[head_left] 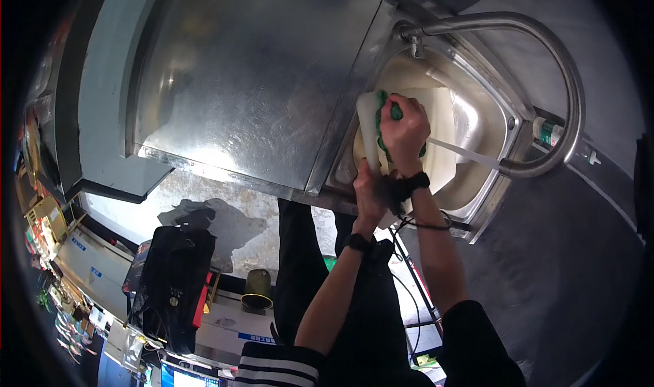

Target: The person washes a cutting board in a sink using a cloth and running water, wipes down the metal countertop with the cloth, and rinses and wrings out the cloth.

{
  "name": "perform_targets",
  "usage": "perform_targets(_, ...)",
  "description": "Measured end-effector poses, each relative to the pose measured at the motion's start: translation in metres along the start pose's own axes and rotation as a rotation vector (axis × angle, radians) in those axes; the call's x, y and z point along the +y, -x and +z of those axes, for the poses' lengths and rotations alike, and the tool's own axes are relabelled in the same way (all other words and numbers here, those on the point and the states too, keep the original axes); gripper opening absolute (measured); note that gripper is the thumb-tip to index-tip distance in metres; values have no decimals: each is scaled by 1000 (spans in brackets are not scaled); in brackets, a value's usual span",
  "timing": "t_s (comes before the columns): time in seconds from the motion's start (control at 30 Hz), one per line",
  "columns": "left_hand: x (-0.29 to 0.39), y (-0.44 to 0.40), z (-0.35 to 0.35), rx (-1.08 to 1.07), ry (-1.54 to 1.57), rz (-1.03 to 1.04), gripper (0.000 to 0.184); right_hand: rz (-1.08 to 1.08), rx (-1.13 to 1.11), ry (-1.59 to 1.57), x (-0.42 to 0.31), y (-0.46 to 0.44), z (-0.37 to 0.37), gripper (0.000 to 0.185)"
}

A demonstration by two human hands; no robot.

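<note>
My right hand (405, 129) is closed on a green cloth (383, 118) and presses it against a white board-like object (368, 125) over the sink (475, 114). Lower down, my left hand (368, 193) grips the near end of that white object. Water (463, 152) runs from the curved metal faucet (575, 87) toward the cloth and my right hand. A pale container or sheet lies in the basin beneath, partly hidden by my hands. Both wrists wear black bands with a dark cable.
A steel counter (245, 73) adjoins the sink on the left. A bottle with a green label (547, 132) stands behind the faucet's bend. Below the counter are a black bag (174, 288) and a bin (257, 290) on the floor side.
</note>
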State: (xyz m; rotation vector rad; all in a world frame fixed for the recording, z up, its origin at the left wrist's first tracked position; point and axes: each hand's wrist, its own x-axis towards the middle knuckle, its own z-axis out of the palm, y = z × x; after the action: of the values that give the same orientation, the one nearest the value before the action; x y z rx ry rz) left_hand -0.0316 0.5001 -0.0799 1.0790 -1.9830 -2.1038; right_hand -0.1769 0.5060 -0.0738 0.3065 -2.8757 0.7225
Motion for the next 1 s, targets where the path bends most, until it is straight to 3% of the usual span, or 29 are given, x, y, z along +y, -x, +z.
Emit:
perform_targets(0.17, 26, 0, 4, 98, -95, -87, 38, 194, -39, 166, 59, -34, 16, 14)
perform_targets(0.27, 25, 5, 4, 96, -74, -126, 40, 442, -238, 296, 90, -50, 19, 20)
perform_targets(0.37, 25, 8, 4, 80, -162, -185, 39, 344, -228, 340, 75, -30, 14, 29)
perform_targets(0.5, 32, 7, 4, 93, -45, -212, 39, 199, -233, 475, 36, -1, -7, 38)
perform_targets(0.6, 30, 8, 2, 72, 15, -197, 39, 187, -314, 238, 36, 5, -14, 37)
perform_targets(0.8, 19, 10, 2, 56, -32, -161, 42, -303, -397, -173, -1, 27, -39, 34)
perform_targets(0.9, 6, 12, 5, 78, -44, -100, 42, -238, -392, 36, -11, 10, -46, 32)
perform_targets(1.0, 4, 13, 3, 64, 37, -136, 44, -231, -216, -64, -15, 8, -34, 25)
